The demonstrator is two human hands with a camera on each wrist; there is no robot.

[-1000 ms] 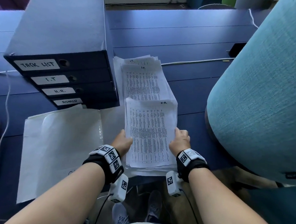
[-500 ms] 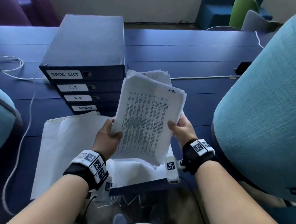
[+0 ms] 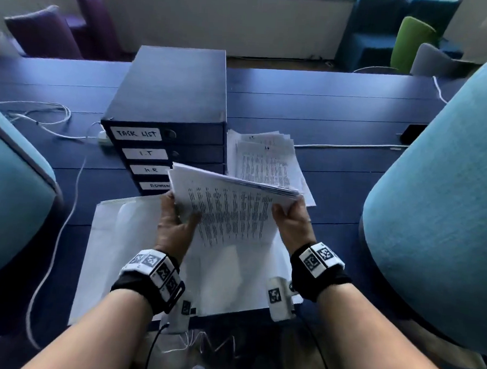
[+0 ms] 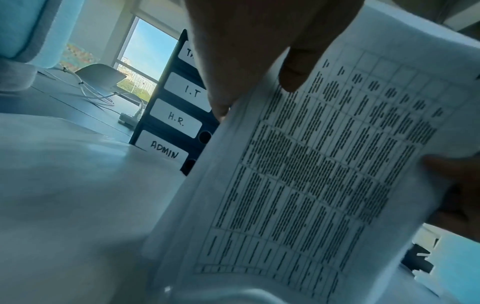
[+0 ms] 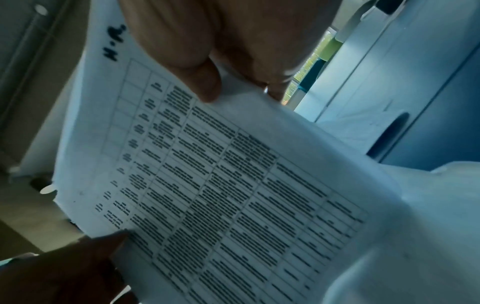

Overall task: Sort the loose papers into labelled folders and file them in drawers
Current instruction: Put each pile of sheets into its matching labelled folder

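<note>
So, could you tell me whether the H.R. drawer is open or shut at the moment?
Shut. The H.R. drawer sits flush with the fronts above and below in the drawer unit.

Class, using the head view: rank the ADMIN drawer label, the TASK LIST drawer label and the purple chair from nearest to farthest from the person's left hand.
1. ADMIN label: bottom drawer, just above the left hand.
2. TASK LIST label: top drawer, higher on the drawer unit.
3. Purple chair: beyond the table, far left.
</note>
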